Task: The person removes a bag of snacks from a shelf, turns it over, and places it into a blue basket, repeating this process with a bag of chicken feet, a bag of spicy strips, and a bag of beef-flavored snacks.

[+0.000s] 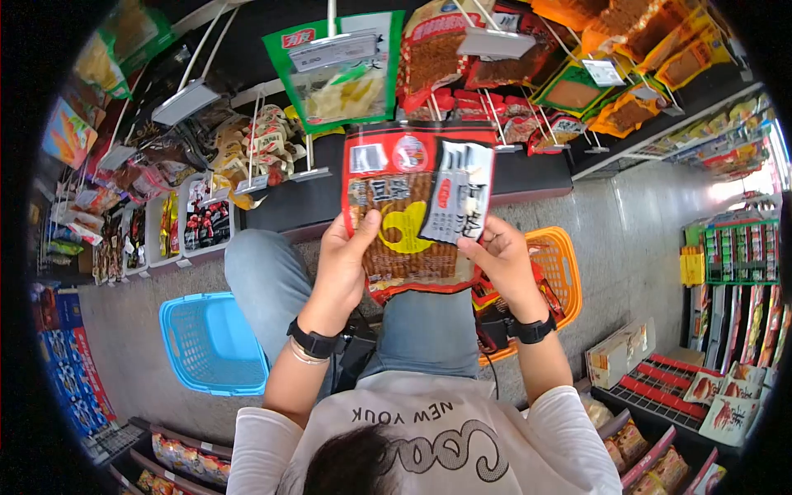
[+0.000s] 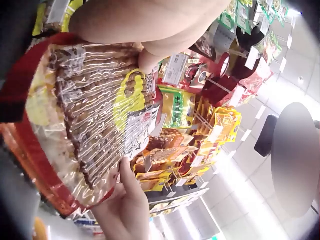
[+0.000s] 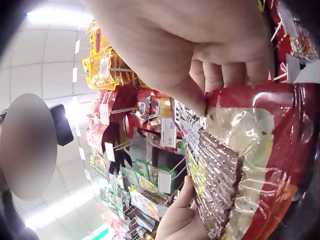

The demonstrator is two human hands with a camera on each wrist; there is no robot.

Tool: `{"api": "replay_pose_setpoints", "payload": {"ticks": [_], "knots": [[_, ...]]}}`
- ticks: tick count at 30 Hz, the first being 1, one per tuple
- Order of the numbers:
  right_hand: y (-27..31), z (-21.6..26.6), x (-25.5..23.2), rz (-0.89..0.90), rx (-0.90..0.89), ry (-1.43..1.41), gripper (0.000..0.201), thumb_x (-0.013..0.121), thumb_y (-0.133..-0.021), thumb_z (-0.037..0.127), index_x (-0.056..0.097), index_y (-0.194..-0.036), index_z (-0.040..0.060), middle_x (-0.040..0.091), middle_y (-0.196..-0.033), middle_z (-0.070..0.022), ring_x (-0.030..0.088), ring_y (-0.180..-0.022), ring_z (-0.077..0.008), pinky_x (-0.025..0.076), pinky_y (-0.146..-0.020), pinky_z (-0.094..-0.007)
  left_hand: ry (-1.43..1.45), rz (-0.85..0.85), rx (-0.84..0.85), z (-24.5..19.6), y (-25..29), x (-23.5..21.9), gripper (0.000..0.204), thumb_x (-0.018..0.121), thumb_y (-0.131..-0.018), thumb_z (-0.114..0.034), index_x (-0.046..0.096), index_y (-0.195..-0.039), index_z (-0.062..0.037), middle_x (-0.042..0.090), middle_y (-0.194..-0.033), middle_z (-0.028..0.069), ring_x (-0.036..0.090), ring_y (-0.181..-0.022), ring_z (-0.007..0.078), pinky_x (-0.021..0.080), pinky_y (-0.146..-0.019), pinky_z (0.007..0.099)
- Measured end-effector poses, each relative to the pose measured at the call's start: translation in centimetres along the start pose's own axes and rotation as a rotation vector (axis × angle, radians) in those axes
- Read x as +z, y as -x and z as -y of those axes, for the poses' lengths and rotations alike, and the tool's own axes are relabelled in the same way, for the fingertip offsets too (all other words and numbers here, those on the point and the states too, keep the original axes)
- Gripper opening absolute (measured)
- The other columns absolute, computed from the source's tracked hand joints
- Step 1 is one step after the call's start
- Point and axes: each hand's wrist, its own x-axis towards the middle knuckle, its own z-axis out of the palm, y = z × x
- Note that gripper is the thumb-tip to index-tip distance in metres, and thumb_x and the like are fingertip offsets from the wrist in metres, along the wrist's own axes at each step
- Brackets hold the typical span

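Note:
A red snack packet [image 1: 417,206] with a clear window showing brown strips is held up in front of the shelves by both hands. My left hand [image 1: 346,260] grips its lower left edge, thumb on the front. My right hand [image 1: 499,260] pinches its lower right edge. The left wrist view shows the packet [image 2: 95,120] close up, with the other hand's fingers [image 2: 127,187] at its far edge. In the right wrist view, fingers [image 3: 200,95] pinch the packet's red top edge [image 3: 250,165].
Hooks with hanging snack bags [image 1: 346,70] fill the rack ahead. A blue basket [image 1: 210,342] stands on the floor at the left, an orange basket [image 1: 557,264] at the right. Low shelves of goods [image 1: 685,388] line the right side.

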Motion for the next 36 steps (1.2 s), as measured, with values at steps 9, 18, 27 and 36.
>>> {"api": "replay_pose_setpoints", "payload": {"ticks": [9,18,27,36], "knots": [[7.6,3.6,-8.5,-0.265,-0.049,0.307,0.021,0.063,-0.082,-0.004,0.060,-0.103,-0.0012,0.064,-0.098,-0.0037,0.059,-0.086,-0.0078,0.047,-0.075,-0.0230,-0.132,0.318,-0.113,5.6,-0.3,7.9,0.026,0.064,-0.084,-0.007,0.056,-0.108,-0.0008,0.062,-0.105,0.0052,0.058,-0.094,0.0111,0.046,-0.084,0.0263],[15.3,4.0,-17.4,-0.460,-0.004,0.992,0.021,0.064,-0.070,-0.010,0.068,-0.088,0.0003,0.068,-0.088,-0.0118,0.065,-0.082,-0.0191,0.049,-0.076,-0.0285,-0.333,0.383,-0.284,13.2,-1.3,9.7,0.017,0.064,-0.085,-0.011,0.056,-0.098,-0.0031,0.061,-0.095,0.0037,0.057,-0.088,0.0097,0.045,-0.080,0.0238],[17.3,-4.4,-24.4,-0.174,0.258,1.463,0.015,0.063,-0.063,-0.005,0.067,-0.074,0.0044,0.065,-0.074,-0.0106,0.063,-0.072,-0.0282,0.050,-0.066,-0.0356,-0.513,0.557,-0.700,26.4,1.1,9.9,0.026,0.053,-0.090,-0.026,0.061,-0.106,-0.0057,0.061,-0.104,0.0036,0.054,-0.099,0.0161,0.041,-0.085,0.0298],[20.6,-16.3,-28.5,-0.081,0.337,1.228,0.018,0.057,-0.056,-0.008,0.067,-0.065,0.0047,0.065,-0.070,-0.0108,0.063,-0.071,-0.0273,0.050,-0.067,-0.0334,-0.549,0.395,-0.829,25.0,0.6,10.4,0.029,0.054,-0.088,-0.028,0.059,-0.111,-0.0117,0.057,-0.112,0.0015,0.050,-0.102,0.0178,0.037,-0.089,0.0345]]}}
